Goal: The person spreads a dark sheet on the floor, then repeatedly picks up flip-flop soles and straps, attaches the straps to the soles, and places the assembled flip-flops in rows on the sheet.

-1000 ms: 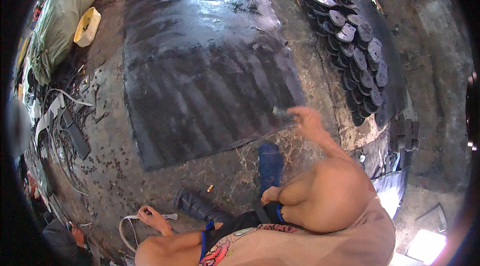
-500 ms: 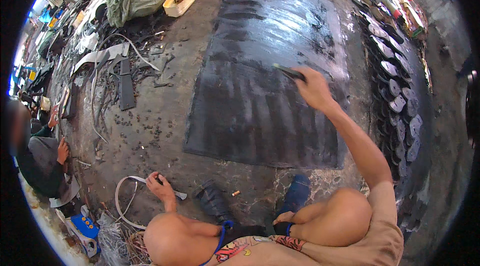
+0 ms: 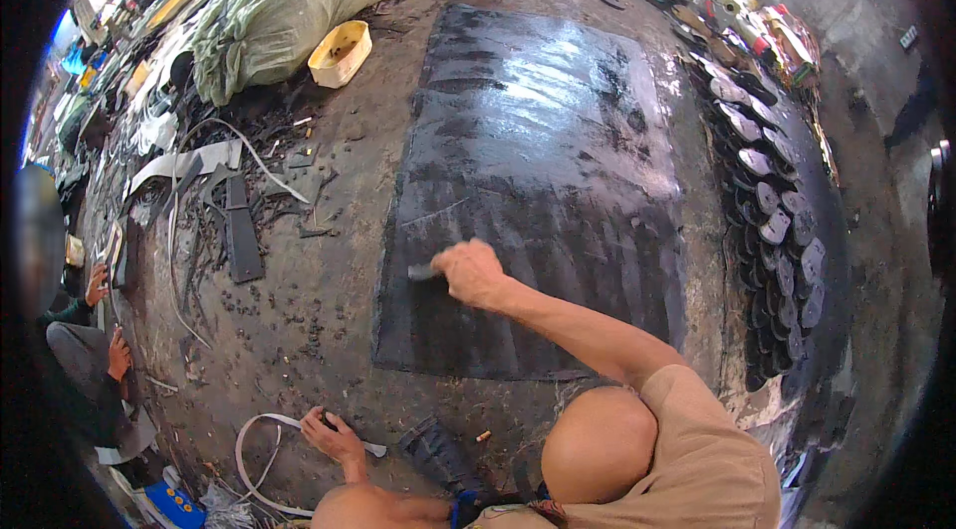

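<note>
A large black sheet (image 3: 538, 320) lies flat on the floor before me, its far part wet and glossy. Over its left side, my right hand (image 3: 472, 273) is closed around a short brush-like tool (image 3: 423, 272). The tool's pale, slightly blurred end points left, at or just above the sheet; my fingers cover its handle. Near my left knee, my left hand (image 3: 337, 439) is low by the floor with curled fingers around a small dark object (image 3: 328, 419) that I cannot make out. A pale curved strip (image 3: 242, 449) runs beside and under that hand.
Overlapping sole-shaped pieces (image 3: 782, 220) line the right side. At the back left stand a cream tub (image 3: 340, 55) and a big wrapped bundle (image 3: 299, 6). Dark offcuts (image 3: 239, 230) litter the left floor. Another person's hand (image 3: 119, 358) works at the far left.
My right hand has swept left and nearer across the sheet with the tool. My view has shifted, and my right knee and body have leaned inward. My left hand stays by the strip.
</note>
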A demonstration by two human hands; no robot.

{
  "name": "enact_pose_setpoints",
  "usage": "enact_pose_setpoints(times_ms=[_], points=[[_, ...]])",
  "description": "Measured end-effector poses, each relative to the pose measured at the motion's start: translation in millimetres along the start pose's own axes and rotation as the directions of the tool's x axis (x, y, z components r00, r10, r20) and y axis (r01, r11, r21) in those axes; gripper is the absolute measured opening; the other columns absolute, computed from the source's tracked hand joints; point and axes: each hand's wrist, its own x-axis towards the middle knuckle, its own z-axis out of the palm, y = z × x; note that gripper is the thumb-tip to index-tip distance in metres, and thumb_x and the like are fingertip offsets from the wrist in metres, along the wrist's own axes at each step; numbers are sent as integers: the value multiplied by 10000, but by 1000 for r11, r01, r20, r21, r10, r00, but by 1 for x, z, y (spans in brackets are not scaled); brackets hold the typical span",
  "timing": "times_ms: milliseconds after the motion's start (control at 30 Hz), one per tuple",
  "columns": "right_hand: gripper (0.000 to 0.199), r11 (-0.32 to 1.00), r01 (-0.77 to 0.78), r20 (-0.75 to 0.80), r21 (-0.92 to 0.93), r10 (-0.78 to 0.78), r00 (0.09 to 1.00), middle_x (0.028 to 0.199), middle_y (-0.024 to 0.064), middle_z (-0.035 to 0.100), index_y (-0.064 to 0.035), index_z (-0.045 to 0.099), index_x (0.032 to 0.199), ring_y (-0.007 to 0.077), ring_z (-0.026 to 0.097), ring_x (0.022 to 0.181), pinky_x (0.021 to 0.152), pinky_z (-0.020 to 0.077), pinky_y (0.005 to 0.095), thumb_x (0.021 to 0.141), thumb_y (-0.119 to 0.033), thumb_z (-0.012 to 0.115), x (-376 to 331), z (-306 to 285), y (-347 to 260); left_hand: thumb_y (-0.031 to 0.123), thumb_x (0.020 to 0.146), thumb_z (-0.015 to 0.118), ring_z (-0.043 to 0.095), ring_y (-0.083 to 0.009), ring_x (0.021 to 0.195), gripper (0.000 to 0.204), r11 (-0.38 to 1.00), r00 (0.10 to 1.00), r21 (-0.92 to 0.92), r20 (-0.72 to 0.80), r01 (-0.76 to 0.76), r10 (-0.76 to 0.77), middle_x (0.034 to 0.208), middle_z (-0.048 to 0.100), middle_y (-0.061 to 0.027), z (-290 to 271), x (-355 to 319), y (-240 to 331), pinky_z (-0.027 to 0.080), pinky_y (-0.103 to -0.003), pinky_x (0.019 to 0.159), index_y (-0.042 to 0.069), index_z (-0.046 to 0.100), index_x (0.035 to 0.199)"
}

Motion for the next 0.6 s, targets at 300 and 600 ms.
enact_pose_setpoints(times_ms=[300,600], points=[[267,995,-38,-287,-92,10,958,1085,65,750,-124,735,1170,272,702,1055,911,535,440,921,-129,638,-61,18,20,59,948,609,566,-395,1112,207,999,999,-17,-25,-39,39,1136,582,-183,8,5,7,431,-536,984,23,599,1152],[404,626,-177,-218,759,502,837,1117,236,741,-24,717,1241,416,712,1071,948,547,488,943,-296,711,-129,-56,41,1,922,637,566,-343,1022,182,987,1000,-160,29,-3,8,1072,577,-158,11,11,-16,456,-486,908,0,603,1101]])
